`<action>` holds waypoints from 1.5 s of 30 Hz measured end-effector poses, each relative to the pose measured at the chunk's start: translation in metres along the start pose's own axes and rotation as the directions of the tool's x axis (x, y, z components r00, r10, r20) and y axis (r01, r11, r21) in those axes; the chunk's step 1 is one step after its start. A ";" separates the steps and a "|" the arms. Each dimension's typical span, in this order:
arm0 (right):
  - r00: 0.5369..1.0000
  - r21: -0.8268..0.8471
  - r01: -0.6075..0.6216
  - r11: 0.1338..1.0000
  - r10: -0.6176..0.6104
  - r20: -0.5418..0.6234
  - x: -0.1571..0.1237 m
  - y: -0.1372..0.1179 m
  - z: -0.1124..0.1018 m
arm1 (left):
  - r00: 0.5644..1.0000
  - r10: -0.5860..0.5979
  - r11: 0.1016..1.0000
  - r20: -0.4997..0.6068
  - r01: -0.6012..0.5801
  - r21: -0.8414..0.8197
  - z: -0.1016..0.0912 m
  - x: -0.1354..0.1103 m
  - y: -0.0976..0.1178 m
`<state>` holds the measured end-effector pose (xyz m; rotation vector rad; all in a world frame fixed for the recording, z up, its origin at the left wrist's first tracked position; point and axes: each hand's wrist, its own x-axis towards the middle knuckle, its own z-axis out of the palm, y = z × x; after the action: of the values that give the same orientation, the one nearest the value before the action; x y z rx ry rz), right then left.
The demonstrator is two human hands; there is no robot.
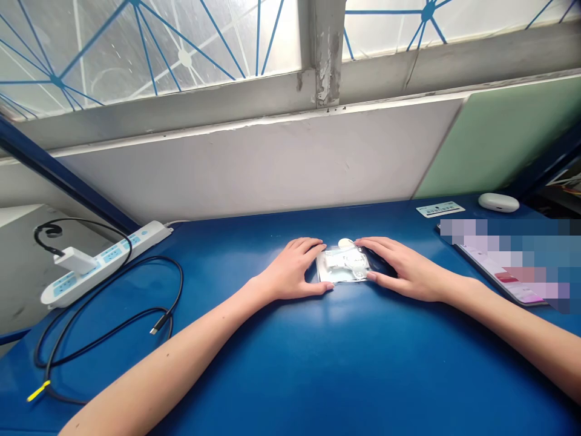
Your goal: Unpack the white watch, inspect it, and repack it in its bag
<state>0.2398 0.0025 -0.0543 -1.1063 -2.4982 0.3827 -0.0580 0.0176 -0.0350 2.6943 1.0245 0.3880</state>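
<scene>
A small clear plastic bag lies flat on the blue table, with a coiled white cable and other white parts inside. At its left side rests my left hand, thumb and fingers spread apart, tips touching the bag's left edge and corners. My right hand is on the other side, also spread. Its thumb tip meets the bag's lower right corner, and its fingertips are by a round white piece at the top edge. Glare blurs the bag's contents, so I cannot tell what each part is.
A white power strip with a plugged-in charger stands at the left, its black cable looping over the blue table. To the right lie a tablet-like device, a printed card and a white case.
</scene>
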 end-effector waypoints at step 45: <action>0.997 0.020 -0.065 0.998 0.064 0.034 0.000 0.000 -0.001 | 1.000 -0.021 1.000 -0.019 0.020 -0.007 0.004 0.000 -0.002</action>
<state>0.2400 0.0027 -0.0531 -1.1836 -2.4858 0.4483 -0.0579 0.0187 -0.0392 2.6768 1.0533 0.4137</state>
